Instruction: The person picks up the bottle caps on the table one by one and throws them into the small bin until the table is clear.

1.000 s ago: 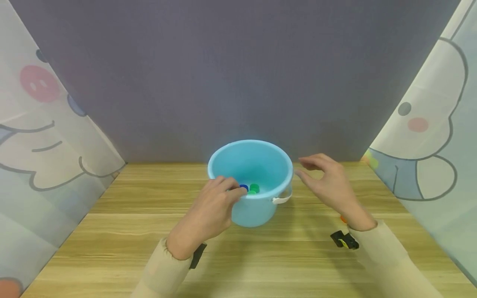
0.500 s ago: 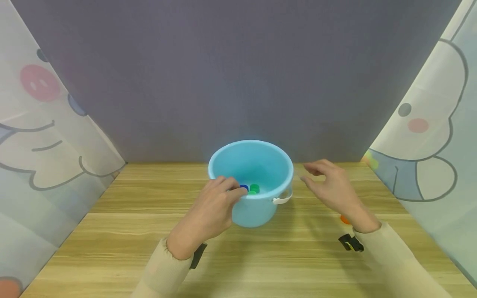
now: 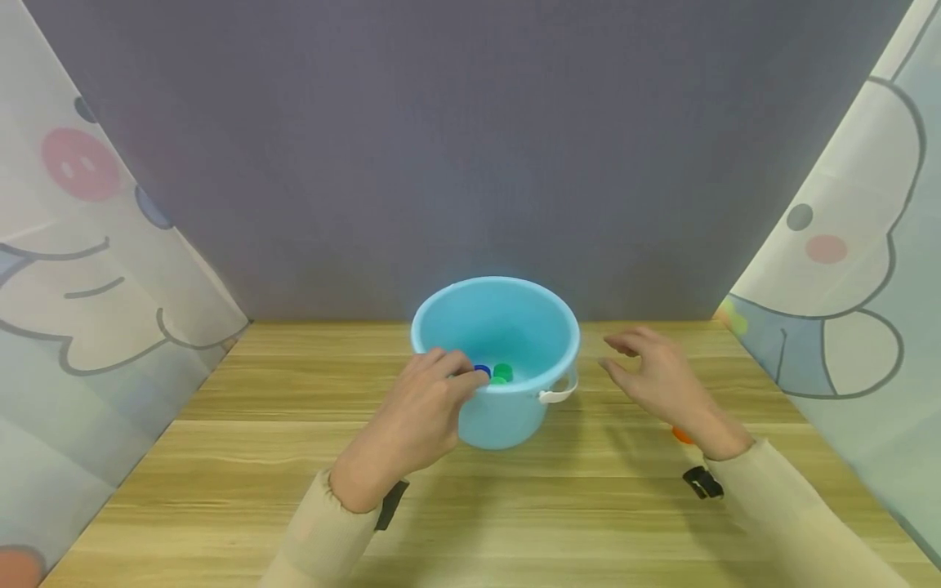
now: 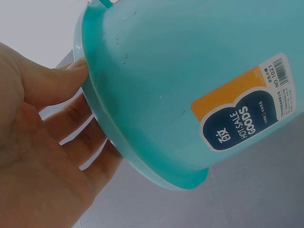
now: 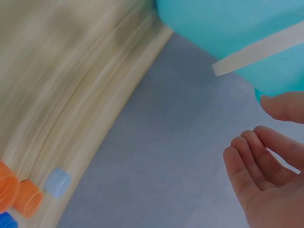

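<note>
A light blue bucket [image 3: 503,416] stands upright on the wooden table. Inside it lie green caps [image 3: 503,372] and a dark blue cap [image 3: 482,370]. My left hand [image 3: 419,408] grips the near left part of its rim; in the left wrist view the thumb [image 4: 57,83] presses the outer side while the fingers reach over the edge. Just right of the bucket, apart from it, my right hand [image 3: 657,380] hovers with loosely bent fingers and holds nothing. Near its wrist an orange cap [image 3: 682,435] lies on the table, partly hidden.
The bucket's white handle [image 3: 559,395] hangs down on its right side. In the right wrist view, orange caps [image 5: 28,198], a pale blue cap [image 5: 58,182] and a blue cap [image 5: 7,221] lie on the table. A grey panel [image 3: 478,163] rises behind the table, with printed curtains [image 3: 853,245] at the sides.
My right hand has drawn a little to the right and towards me, away from the bucket rim, which shows more of the orange cap. The left hand and bucket have stayed put.
</note>
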Motion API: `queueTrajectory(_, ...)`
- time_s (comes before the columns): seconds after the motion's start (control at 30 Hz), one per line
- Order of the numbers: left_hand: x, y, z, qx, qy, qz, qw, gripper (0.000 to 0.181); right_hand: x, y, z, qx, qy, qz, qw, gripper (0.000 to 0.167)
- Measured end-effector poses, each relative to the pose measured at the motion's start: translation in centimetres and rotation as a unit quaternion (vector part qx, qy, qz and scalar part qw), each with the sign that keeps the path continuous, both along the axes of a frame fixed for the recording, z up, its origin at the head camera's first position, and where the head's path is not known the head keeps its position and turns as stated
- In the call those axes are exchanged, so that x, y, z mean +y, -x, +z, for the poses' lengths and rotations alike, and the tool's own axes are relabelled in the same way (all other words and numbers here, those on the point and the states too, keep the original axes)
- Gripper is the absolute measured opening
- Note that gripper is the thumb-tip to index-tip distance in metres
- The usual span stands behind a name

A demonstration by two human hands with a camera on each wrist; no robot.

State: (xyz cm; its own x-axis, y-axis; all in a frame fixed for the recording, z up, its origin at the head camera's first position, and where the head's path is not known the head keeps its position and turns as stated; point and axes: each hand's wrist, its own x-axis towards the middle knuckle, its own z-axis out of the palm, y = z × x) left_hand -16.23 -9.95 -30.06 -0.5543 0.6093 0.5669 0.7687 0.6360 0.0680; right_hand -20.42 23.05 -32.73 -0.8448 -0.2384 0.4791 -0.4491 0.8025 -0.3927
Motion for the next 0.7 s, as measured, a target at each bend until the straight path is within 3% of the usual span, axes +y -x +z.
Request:
queueTrajectory(0.27,0.0,0.0,0.0,0.004,-0.001,0.001,1.0000,0.038,0.9,0.5,-0.4,-0.012,-0.026,-0.001,0.9996,0.034)
queueTrajectory(0.7,0.0,0.0,0.0,0.002,0.000,0.001,1.0000,0.039,2.0,1.0,-0.8,-0.040,-0.028,-0.010,0.9988,0.036)
